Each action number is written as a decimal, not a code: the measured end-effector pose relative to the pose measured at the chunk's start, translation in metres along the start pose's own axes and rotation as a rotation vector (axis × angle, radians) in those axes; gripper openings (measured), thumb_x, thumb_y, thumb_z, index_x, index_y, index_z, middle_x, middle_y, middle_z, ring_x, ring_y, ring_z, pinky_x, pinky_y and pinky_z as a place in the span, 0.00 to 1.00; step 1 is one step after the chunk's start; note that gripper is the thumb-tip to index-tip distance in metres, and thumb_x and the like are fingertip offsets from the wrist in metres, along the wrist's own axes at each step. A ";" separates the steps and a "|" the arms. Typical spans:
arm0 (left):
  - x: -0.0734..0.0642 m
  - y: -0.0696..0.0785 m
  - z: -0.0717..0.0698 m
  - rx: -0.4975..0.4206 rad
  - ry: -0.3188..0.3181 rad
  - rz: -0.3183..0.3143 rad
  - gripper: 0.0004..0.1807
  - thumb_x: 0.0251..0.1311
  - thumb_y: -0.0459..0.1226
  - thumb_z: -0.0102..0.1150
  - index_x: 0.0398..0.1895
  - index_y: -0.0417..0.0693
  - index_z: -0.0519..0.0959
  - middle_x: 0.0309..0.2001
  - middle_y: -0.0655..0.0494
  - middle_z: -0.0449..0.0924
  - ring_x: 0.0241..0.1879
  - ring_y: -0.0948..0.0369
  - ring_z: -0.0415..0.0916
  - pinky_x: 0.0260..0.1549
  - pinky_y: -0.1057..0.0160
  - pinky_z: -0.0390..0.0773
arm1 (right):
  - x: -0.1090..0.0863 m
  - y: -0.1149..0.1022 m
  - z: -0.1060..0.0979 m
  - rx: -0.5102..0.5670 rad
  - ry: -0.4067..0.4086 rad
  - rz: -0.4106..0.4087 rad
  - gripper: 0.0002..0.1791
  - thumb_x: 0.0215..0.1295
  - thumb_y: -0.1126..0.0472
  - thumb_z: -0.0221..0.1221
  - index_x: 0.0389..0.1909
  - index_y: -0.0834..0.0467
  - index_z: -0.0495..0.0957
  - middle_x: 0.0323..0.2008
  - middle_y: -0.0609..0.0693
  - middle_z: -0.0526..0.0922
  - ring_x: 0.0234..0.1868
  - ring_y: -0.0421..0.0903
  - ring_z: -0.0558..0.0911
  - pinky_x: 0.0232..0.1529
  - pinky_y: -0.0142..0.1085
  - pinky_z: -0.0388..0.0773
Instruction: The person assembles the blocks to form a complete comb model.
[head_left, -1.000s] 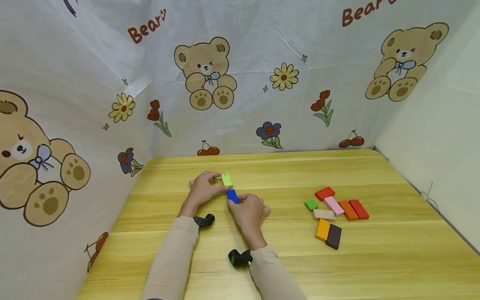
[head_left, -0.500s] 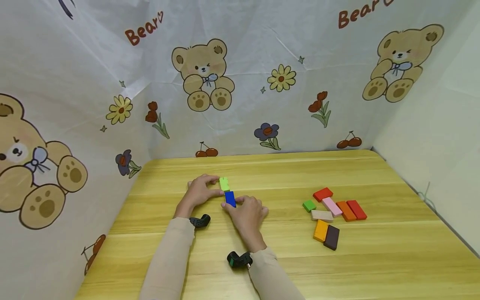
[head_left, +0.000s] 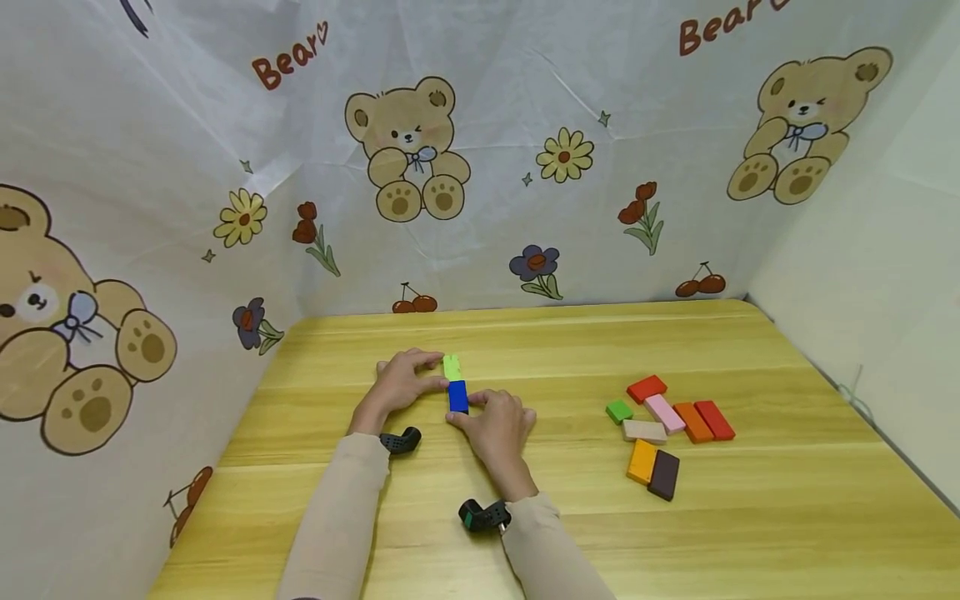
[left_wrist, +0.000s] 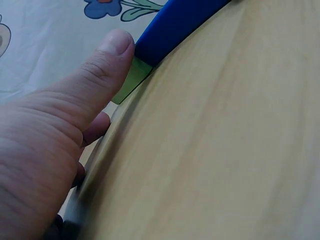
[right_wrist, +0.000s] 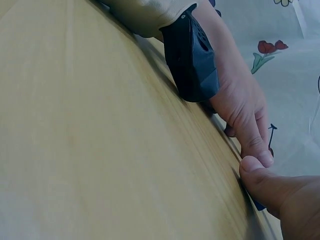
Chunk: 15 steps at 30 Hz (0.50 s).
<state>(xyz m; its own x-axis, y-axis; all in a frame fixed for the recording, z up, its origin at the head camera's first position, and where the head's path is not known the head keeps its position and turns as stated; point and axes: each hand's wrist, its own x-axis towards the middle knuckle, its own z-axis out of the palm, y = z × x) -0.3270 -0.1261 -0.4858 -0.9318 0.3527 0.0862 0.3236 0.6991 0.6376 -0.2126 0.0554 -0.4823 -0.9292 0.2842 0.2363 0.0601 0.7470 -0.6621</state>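
Note:
In the head view, a light green block (head_left: 452, 367) and a blue block (head_left: 458, 397) lie end to end on the wooden table, forming one line. My left hand (head_left: 400, 381) holds the green block from its left side, index finger by the far end and thumb near the joint. With thumb at the near end and index finger along the right side, my right hand (head_left: 497, 427) pinches the blue block. The left wrist view shows my left thumb (left_wrist: 112, 55) against the joint of the two blocks. Only a sliver of blue block (right_wrist: 259, 205) shows in the right wrist view.
To the right lies a loose group of blocks: red (head_left: 647, 388), small green (head_left: 618, 411), pink (head_left: 664, 413), beige (head_left: 643, 431), orange (head_left: 693, 422), another red one (head_left: 715, 420), yellow-orange (head_left: 641, 461) and dark brown (head_left: 663, 475). A bear-print cloth (head_left: 480, 250) stands behind the table.
The blue block, tilted against the green one earlier, has turned and now lines up with it. Both hands have shifted only slightly. The block group at the right has stayed put.

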 end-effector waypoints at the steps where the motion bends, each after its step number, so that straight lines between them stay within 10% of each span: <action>1: 0.000 0.000 0.000 0.003 -0.001 -0.001 0.31 0.56 0.59 0.69 0.64 0.68 0.78 0.48 0.68 0.82 0.55 0.58 0.76 0.50 0.53 0.51 | 0.000 0.000 0.000 0.001 0.000 -0.004 0.27 0.38 0.38 0.79 0.38 0.50 0.91 0.36 0.47 0.88 0.36 0.49 0.80 0.38 0.43 0.55; 15: -0.004 0.001 0.001 0.004 -0.012 0.023 0.35 0.60 0.58 0.64 0.71 0.62 0.72 0.51 0.67 0.81 0.57 0.58 0.73 0.52 0.51 0.50 | 0.001 -0.001 0.002 -0.005 -0.002 -0.016 0.29 0.37 0.36 0.79 0.38 0.50 0.91 0.34 0.48 0.87 0.36 0.49 0.79 0.39 0.44 0.55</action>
<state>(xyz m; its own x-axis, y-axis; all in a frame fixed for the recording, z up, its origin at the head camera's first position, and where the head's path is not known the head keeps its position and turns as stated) -0.3225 -0.1266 -0.4867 -0.9222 0.3758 0.0918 0.3455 0.6935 0.6322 -0.2146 0.0535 -0.4825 -0.9309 0.2705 0.2454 0.0467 0.7545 -0.6546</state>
